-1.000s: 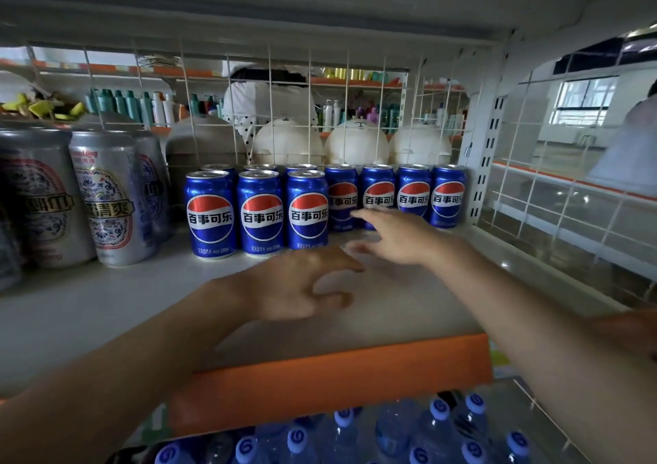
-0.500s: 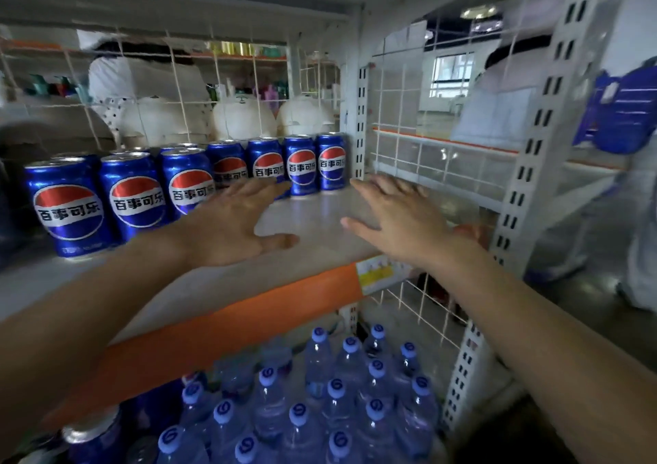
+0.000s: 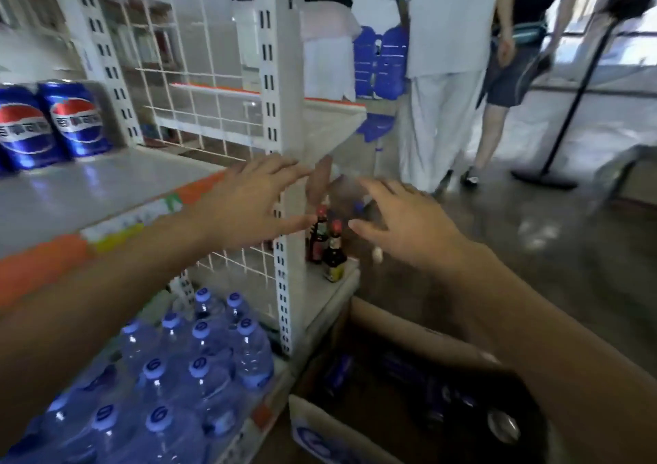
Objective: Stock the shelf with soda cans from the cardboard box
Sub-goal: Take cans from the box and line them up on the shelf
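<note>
While both of the person's arms stretch forward past the end of the rack, neither hand has hold of anything. The left hand [image 3: 245, 200] is splayed wide, fingers straight and well apart, palm down, in front of the white slotted upright [image 3: 279, 72] at the right end of the shelf [image 3: 89, 190]; whether its fingertips brush that post I cannot tell through the blur. The right hand [image 3: 409, 223] hangs near it, out over the floor, equally unclenched, its fingers apart and only slightly bent, thumb pointing toward the other hand. Between the two hands, lower down, two small dark sauce bottles [image 3: 327, 247] with red caps stand on a low ledge. Two blue soda cans [image 3: 76, 119] stand upright and side by side at the far left of the shelf, well apart from either hand. The cardboard box [image 3: 391, 325] sits open on the floor below the right forearm, with dim can tops [image 3: 501, 424] showing inside. Water bottles [image 3: 199, 367] with blue caps crowd the tier under the shelf.
</note>
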